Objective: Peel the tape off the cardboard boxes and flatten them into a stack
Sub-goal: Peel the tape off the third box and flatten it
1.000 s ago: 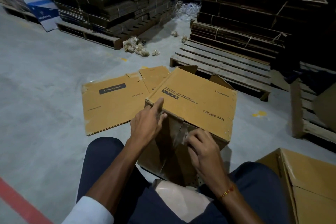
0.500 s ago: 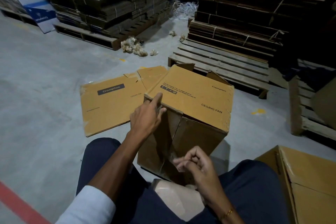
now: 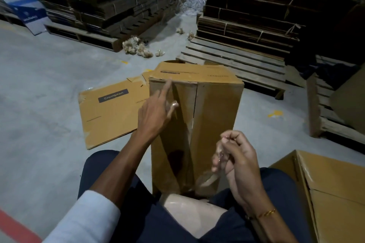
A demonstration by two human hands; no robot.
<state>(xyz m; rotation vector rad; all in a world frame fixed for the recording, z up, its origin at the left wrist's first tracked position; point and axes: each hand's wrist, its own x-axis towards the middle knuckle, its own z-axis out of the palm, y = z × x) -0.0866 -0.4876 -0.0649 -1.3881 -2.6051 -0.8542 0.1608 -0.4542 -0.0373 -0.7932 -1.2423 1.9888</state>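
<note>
A brown cardboard box (image 3: 215,108) stands between my knees, its taped flap side facing me with the centre seam showing. My left hand (image 3: 156,114) rests against that side near the top left corner, forefinger stretched up to the edge. My right hand (image 3: 235,154) hovers in front of the lower right of the box and pinches a strip of clear tape (image 3: 209,178) that still runs down to the box's lower edge. A flattened box (image 3: 110,116) marked Crompton lies on the floor to the left.
Another brown box (image 3: 331,189) sits by my right knee. Wooden pallets (image 3: 237,61) and bundled stacks of flat cardboard (image 3: 250,8) fill the back and right. Wads of crumpled tape (image 3: 138,47) lie on the grey floor. A red floor line (image 3: 15,229) crosses the lower left.
The box has turned so its taped side faces me squarely. My right hand has pulled the tape strip down and away from the seam, toward me. My left hand keeps steadying the top corner.
</note>
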